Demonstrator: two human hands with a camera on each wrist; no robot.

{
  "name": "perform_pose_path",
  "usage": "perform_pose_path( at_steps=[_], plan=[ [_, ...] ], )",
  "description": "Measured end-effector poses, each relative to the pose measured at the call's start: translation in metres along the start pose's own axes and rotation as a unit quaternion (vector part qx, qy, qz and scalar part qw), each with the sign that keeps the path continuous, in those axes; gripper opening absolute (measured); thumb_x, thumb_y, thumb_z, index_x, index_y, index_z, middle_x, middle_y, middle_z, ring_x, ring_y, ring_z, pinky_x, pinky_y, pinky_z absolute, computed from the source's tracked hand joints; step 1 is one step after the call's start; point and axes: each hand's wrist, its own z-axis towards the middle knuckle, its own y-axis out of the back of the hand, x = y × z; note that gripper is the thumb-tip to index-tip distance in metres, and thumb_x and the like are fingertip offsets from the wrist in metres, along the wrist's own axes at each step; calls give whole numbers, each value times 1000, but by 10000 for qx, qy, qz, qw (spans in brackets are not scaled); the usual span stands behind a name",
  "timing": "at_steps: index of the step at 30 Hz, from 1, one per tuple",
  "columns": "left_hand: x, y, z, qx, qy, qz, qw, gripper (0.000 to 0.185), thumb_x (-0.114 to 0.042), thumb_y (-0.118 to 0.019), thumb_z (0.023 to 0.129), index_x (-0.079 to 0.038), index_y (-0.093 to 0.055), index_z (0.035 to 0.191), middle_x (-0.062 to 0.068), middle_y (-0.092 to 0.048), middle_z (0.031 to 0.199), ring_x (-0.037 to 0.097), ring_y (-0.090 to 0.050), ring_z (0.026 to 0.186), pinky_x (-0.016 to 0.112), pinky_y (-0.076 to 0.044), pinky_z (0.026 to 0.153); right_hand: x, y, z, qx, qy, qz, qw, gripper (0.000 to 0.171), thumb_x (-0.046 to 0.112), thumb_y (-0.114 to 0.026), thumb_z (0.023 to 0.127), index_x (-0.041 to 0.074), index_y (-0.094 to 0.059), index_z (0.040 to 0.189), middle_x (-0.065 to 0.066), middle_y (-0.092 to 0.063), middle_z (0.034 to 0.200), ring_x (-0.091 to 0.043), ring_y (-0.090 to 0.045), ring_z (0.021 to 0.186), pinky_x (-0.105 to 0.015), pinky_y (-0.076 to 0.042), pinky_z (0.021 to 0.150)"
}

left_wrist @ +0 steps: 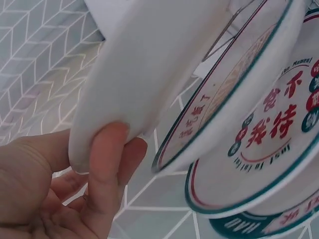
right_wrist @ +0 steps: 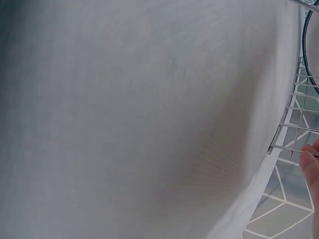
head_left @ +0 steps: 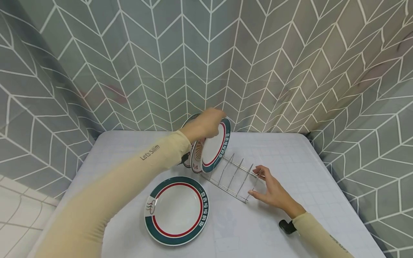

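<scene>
A wire plate rack (head_left: 233, 174) stands on the white table (head_left: 290, 157). Several green-and-red-rimmed plates stand upright in its far end. My left hand (head_left: 209, 122) grips the top rim of the front standing plate (head_left: 215, 147). In the left wrist view my thumb (left_wrist: 107, 149) presses on that plate's white back (left_wrist: 149, 69), with the other plates (left_wrist: 259, 164) close behind it. My right hand (head_left: 269, 188) rests with spread, straight fingers against the rack's near end; a fingertip (right_wrist: 311, 162) touches a rack wire (right_wrist: 291, 119). Another matching plate (head_left: 176, 210) lies flat on the table, left of the rack.
A grey curtain with a white chevron pattern (head_left: 206, 53) closes in the table at the back and on both sides. The rack's near slots hold nothing. A black strap (head_left: 287, 226) sits at my right wrist.
</scene>
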Motion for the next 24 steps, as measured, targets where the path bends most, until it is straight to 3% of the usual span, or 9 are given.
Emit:
perform_pose_path(
  at_steps=[6,10,17,24],
  plan=[
    [-3,-13,3,45,73,88,9999,52,6,-61,84,-1,-54,135,16,-59,133,29,-52,128,38,-42,110,-1,0,-1,14,-13,38,10000,87,22,-83,77,8,-28,142,-16,-52,133,-28,-52,125,-43,-44,105],
    [-1,-19,2,123,72,68,9999,50,7,-60,83,-2,-57,132,15,-60,130,28,-56,121,38,-49,102,-1,0,0,22,-38,26,10000,87,22,-83,77,7,-29,142,-16,-52,133,-28,-52,125,-43,-44,105],
    [2,-22,-1,200,169,-112,9996,53,7,-58,85,-6,-55,137,13,-57,136,24,-55,121,35,-52,94,0,0,0,48,-68,18,10000,87,23,-83,77,5,-28,142,-16,-52,134,-28,-52,125,-44,-44,105],
    [4,-24,-3,185,192,-261,9993,58,9,-57,85,-7,-52,140,13,-55,140,25,-55,122,34,-52,95,1,0,-1,60,-121,-4,9999,88,22,-83,77,6,-27,143,-16,-51,134,-28,-51,126,-44,-44,105]
  ],
)
